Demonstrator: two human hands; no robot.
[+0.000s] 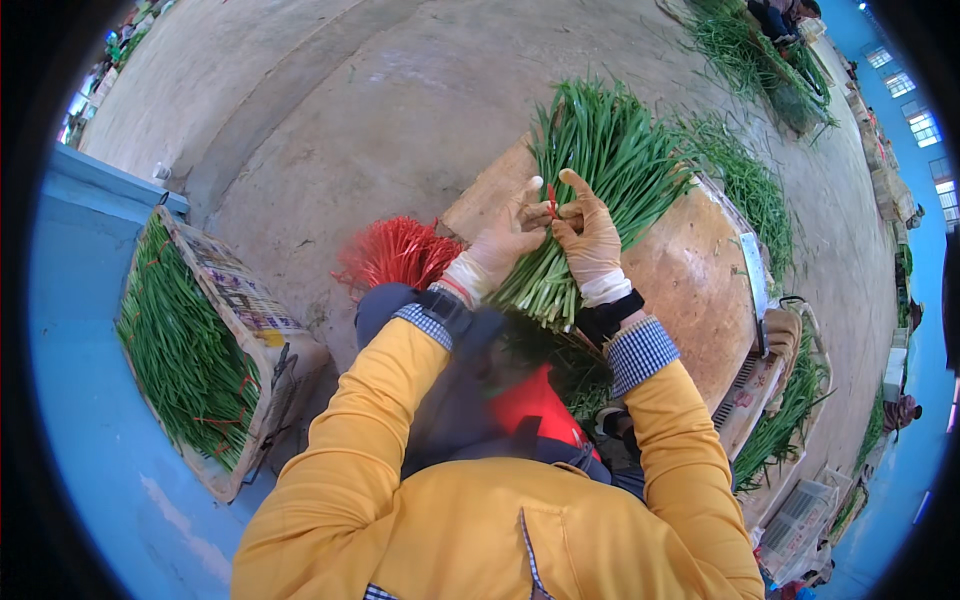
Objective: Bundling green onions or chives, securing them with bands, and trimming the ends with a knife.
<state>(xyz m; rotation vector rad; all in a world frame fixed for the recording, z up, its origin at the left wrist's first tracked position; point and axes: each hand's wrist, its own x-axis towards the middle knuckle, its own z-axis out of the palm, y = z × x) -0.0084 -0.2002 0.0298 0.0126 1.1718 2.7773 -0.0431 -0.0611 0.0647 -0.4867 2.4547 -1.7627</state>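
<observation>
A thick bundle of green chives (605,145) lies across a wooden board (690,275), leaves spread away from me and pale cut ends toward me. At its middle my gloved left hand (505,240) and gloved right hand (590,238) meet on a thin red tie strip (551,196). Both hands have their fingers pinched at the strip, thumbs and forefingers close together. Part of the strip is hidden by the fingers, so whether it is knotted does not show. Beside my left wrist sits a heap of red tie strips (400,255).
At left, a crate (292,350) holds several tied chive bundles, beside a blue wall (75,330). Loose chives (745,185) lie past the board, near a metal strip (754,275) on its right edge. Another crate (815,375) with greens stands at right. A person (785,15) is at far right.
</observation>
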